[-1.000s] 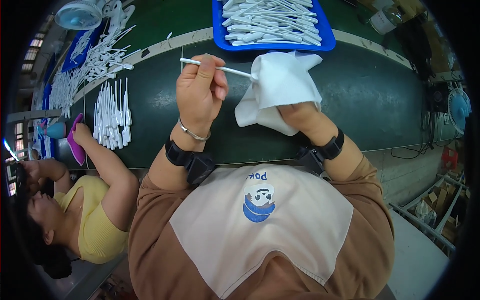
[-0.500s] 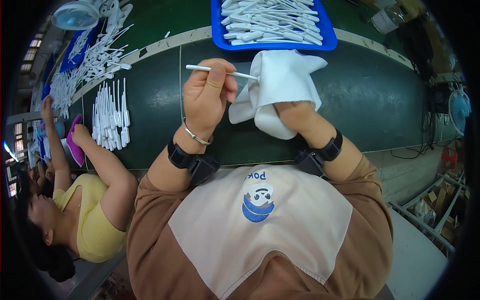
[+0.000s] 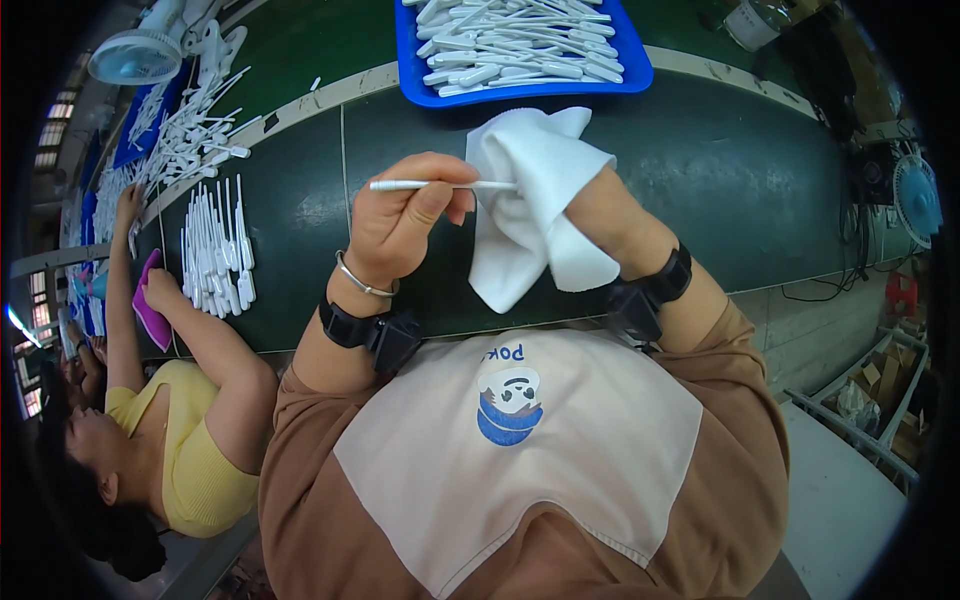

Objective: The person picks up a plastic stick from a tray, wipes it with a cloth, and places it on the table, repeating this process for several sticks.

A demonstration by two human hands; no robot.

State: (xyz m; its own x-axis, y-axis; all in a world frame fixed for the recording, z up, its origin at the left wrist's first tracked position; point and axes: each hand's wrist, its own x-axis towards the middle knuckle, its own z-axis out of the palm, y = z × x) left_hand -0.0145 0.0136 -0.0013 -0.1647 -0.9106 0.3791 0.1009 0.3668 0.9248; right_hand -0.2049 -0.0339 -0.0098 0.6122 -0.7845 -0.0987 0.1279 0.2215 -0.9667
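Observation:
Between the thumb and fingers of my left hand is a thin white plastic stick with a thicker left end, held nearly level. Its right end meets a white cloth and is partly covered by it. My right hand is closed on the cloth, which drapes over the fingers and hides most of them. Both hands are above the dark green worktop. To their left, similar white pieces with wide flat ends lie side by side.
Beyond the cloth stands a blue tray heaped with white pieces. More lie in a pile at the far left, near a fan. A co-worker at left holds a pink cloth. Another fan stands at right.
The cloth has turned and shifted slightly left, its folds now hanging nearer me. My left hand has lowered a little and the stick has become more level. The co-worker's far arm has moved.

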